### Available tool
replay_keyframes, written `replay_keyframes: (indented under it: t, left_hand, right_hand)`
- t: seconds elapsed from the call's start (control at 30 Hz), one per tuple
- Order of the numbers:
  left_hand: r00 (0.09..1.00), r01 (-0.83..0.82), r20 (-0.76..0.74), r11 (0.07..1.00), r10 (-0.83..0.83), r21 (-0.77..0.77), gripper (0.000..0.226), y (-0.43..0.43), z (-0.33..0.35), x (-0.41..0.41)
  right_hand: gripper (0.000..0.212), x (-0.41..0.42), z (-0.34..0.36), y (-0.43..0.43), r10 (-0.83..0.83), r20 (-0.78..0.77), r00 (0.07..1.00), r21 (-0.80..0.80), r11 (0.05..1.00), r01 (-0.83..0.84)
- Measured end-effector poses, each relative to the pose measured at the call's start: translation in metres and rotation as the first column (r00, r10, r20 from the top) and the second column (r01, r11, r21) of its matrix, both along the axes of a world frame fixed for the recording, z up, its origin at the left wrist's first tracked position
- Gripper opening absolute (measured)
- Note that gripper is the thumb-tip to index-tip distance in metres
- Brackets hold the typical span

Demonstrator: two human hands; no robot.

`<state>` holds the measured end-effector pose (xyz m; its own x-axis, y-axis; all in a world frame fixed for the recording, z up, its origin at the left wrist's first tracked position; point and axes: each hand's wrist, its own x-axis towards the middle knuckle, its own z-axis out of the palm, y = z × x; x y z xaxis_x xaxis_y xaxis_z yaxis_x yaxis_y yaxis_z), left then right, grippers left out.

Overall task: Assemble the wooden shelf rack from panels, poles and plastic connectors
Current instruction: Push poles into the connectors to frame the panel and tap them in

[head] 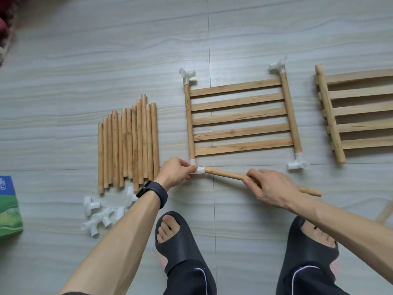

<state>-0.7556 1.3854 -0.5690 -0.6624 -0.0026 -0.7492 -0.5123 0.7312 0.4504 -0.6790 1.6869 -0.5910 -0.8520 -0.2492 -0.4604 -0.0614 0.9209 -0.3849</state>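
Seen from above, a person crouched over a pale tiled floor [106, 50]. A slatted wooden panel [240, 118] lay flat in the middle, with a white plastic fitting on each of its four corners.

The left hand [175, 170] pinched the near-left connector [199, 170] between the thumb and curled fingers, steadying it. The right hand [270, 188] gripped a loose wooden pole [225, 175], with its fingers wrapped round the shaft. The pole lay almost flat and pointed left. Its tip sat right at the mouth of the connector's right-facing socket; whether it had entered could not be told.

The step in hand appeared to be seating this pole in the socket. The pole slanted a little, its free end nearer the person than its tip. To do the step well, that free end probably needed to swing away until the pole ran parallel to the panel's near edge. A straight push with a slight twist would likely seat it. The left hand would need to brace the connector so that it neither slipped off its corner nor dragged the panel sideways.

Spare poles [127, 145] lay bunched to the left, with loose connectors [100, 216] heaped just near of them. Further panels [359, 111] lay at the right.
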Motion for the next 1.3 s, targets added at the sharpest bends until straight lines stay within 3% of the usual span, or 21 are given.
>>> replay_keyframes:
  t: [0.13, 0.33, 0.5, 0.73, 0.83, 0.97, 1.13, 1.3]
  left_hand:
    - [0.998, -0.043, 0.039, 0.998, 0.041, 0.056, 0.023, -0.005, -0.001, -0.004]
    - [0.998, -0.047, 0.042, 0.999, 0.046, 0.023, 0.023, -0.007, 0.000, -0.006]
    - [0.998, 0.000, 0.056, 1.000, 0.001, -0.008, 0.024, -0.009, 0.001, -0.009]
    - [0.999, -0.050, 0.012, 0.999, 0.050, -0.018, 0.019, -0.010, 0.005, -0.007]
    - [0.997, -0.074, -0.003, 0.997, 0.074, -0.030, 0.017, -0.011, 0.008, -0.008]
    - [0.999, -0.019, -0.027, 0.997, 0.017, -0.075, 0.016, -0.008, 0.011, -0.006]
    - [0.998, 0.051, -0.019, 0.992, -0.053, -0.112, 0.015, 0.000, 0.018, -0.001]
    - [0.993, 0.092, -0.056, 0.976, -0.105, -0.198, 0.020, -0.011, 0.023, -0.004]
  right_hand:
    - [0.034, -0.011, -0.001, 0.002, 0.044, -0.046, 0.998, 0.046, 0.998, -0.042]
    - [0.035, -0.023, -0.001, -0.005, 0.093, 0.080, 0.992, 0.049, 0.994, -0.097]
    - [0.039, -0.026, 0.000, -0.012, 0.202, 0.021, 0.979, 0.122, 0.972, -0.203]
    - [0.032, -0.017, -0.010, -0.021, 0.274, 0.037, 0.961, 0.073, 0.958, -0.276]
    - [0.030, -0.018, -0.009, -0.026, 0.262, -0.034, 0.965, 0.061, 0.964, -0.259]
    - [0.029, -0.019, -0.005, -0.031, 0.283, -0.148, 0.948, 0.158, 0.953, -0.260]
    - [0.018, -0.014, -0.010, -0.044, 0.270, 0.001, 0.963, 0.050, 0.962, -0.269]
    - [0.026, -0.025, -0.010, -0.063, 0.310, 0.004, 0.951, 0.044, 0.950, -0.310]
